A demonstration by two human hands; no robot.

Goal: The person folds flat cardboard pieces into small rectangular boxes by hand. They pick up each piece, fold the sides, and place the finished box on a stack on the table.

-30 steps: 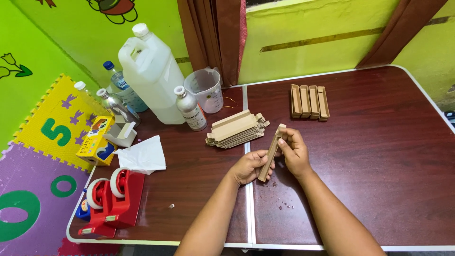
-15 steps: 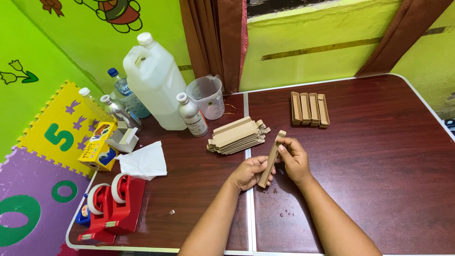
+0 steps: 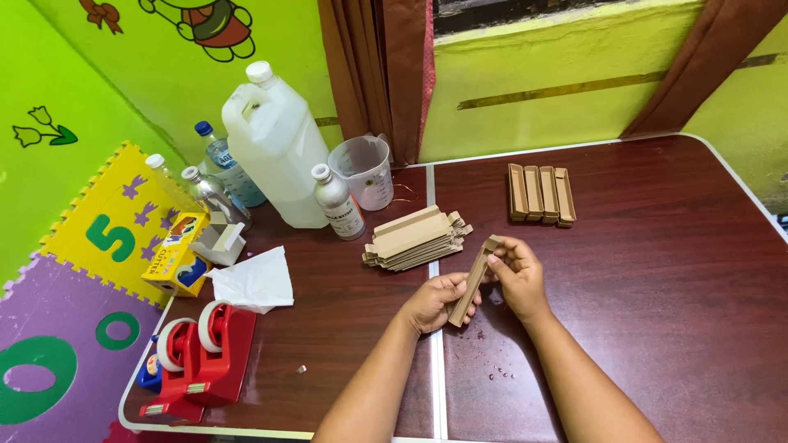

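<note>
A long, narrow cardboard strip (image 3: 471,281) is held between both hands above the dark red surface (image 3: 657,271). The left hand (image 3: 433,302) is curled closed around the strip's lower end, while the right hand (image 3: 517,275) is closed on its upper part, fingers pinched near the top. The strip is brown, folded along its length and tilted diagonally. A stack of flat cardboard pieces (image 3: 414,238) lies just beyond the hands, and four folded strips (image 3: 541,194) are laid side by side farther back.
</note>
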